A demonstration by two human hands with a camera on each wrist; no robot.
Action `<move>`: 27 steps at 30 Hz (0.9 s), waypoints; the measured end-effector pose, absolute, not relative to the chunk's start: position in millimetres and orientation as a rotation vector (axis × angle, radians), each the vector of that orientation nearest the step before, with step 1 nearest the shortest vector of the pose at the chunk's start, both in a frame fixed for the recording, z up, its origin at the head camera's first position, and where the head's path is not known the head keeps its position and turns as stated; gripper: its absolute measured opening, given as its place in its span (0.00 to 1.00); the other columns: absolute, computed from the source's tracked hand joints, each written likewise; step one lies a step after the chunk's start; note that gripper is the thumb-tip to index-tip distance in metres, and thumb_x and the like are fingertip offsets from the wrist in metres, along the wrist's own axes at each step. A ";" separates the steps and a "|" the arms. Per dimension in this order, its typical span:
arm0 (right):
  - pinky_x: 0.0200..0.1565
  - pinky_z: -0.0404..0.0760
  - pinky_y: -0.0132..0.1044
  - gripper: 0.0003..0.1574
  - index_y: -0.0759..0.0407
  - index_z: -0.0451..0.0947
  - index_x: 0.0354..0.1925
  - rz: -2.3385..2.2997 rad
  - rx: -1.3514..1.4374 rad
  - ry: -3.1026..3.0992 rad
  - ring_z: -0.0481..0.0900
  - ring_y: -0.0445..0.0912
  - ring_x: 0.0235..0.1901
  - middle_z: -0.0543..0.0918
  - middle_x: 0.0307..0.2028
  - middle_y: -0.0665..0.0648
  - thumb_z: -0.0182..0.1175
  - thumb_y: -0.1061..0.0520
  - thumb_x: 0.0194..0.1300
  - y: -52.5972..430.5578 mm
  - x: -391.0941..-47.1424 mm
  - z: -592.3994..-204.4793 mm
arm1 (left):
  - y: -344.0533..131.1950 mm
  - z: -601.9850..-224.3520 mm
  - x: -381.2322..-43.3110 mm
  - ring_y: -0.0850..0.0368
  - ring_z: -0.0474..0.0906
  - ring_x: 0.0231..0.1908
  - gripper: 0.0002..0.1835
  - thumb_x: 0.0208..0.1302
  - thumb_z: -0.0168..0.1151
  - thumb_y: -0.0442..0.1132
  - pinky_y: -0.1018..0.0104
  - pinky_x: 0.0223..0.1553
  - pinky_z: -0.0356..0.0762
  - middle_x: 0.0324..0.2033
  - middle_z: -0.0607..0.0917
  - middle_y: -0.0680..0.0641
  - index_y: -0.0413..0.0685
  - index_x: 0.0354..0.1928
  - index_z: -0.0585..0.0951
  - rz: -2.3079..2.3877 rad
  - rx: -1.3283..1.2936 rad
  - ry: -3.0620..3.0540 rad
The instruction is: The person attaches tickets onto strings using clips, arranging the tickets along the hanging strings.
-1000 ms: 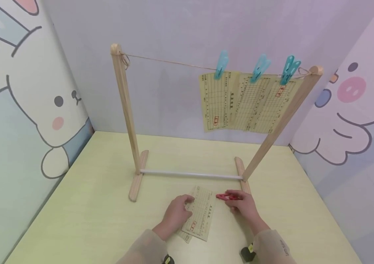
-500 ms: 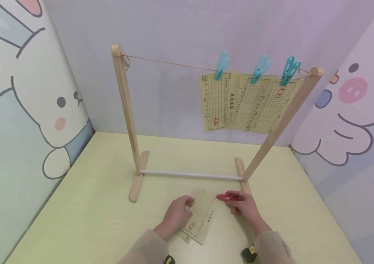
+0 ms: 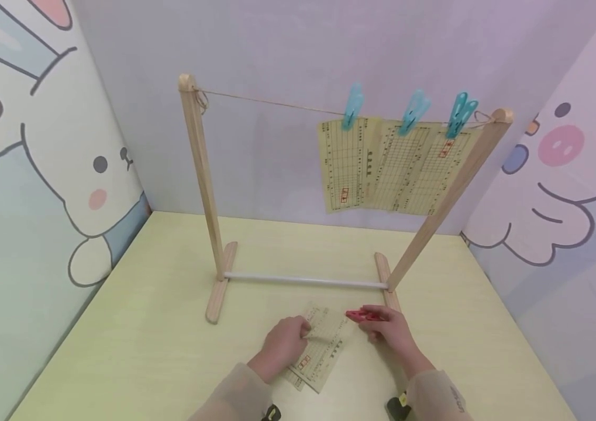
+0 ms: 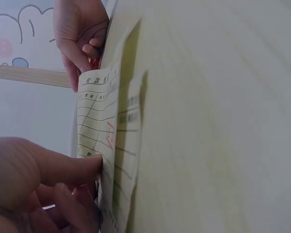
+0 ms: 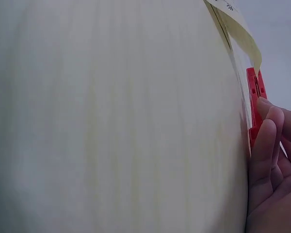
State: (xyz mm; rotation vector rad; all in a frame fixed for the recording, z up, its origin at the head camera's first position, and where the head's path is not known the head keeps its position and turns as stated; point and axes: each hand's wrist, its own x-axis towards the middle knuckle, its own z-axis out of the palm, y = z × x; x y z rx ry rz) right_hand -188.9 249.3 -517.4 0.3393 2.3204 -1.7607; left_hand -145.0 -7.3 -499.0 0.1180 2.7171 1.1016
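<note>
My left hand [image 3: 284,343] pinches the left edge of the top printed yellow slip [image 3: 324,345], thumb over it in the left wrist view. That slip [image 4: 94,114] is bent up off the table, and a second slip [image 4: 131,141] lies beneath it. To the right, my right hand [image 3: 388,327] holds a red clothespin [image 3: 361,316] between thumb and fingers, its tip pointing left at the slip's upper right edge. In the right wrist view the clothespin [image 5: 256,102] stands right at the slip's curled edge [image 5: 247,41].
A wooden stand with a left post [image 3: 203,181] and right post [image 3: 445,204] carries a string [image 3: 271,102]. Three blue-green clothespins [image 3: 352,108] hold several yellow slips [image 3: 347,166] on its right half. A white bar [image 3: 303,280] joins the feet on the yellow table [image 3: 119,362].
My left fingers have closed on the top slip's edge, and the slip has turned slightly and now bows upward. The right hand with the red clothespin has stayed nearly still.
</note>
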 end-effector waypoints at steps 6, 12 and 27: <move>0.25 0.76 0.31 0.29 0.68 0.75 0.60 -1.772 0.314 2.324 0.74 0.43 0.21 0.83 0.40 0.58 0.67 0.66 0.59 246.6 -186.7 -511.6 | -9.4 -493.0 -145.1 0.58 0.77 0.31 0.08 0.59 0.65 0.32 0.58 0.38 0.80 0.33 0.83 0.50 0.45 0.42 0.83 1.064 0.087 2.696; 0.29 0.80 0.32 0.27 0.68 0.76 0.59 -1.778 0.308 2.354 0.78 0.44 0.26 0.84 0.45 0.60 0.66 0.64 0.62 244.4 -183.1 -498.6 | -11.7 -493.6 -146.5 0.58 0.78 0.31 0.08 0.57 0.67 0.34 0.60 0.36 0.79 0.31 0.84 0.51 0.43 0.40 0.84 1.118 0.149 2.718; 0.41 0.87 0.40 0.31 0.72 0.71 0.62 -1.865 0.225 2.317 0.87 0.45 0.35 0.86 0.44 0.57 0.66 0.64 0.63 242.8 -187.7 -467.3 | -22.7 -489.3 -154.2 0.59 0.78 0.31 0.09 0.63 0.67 0.44 0.60 0.36 0.80 0.31 0.88 0.50 0.46 0.37 0.87 1.311 0.179 2.550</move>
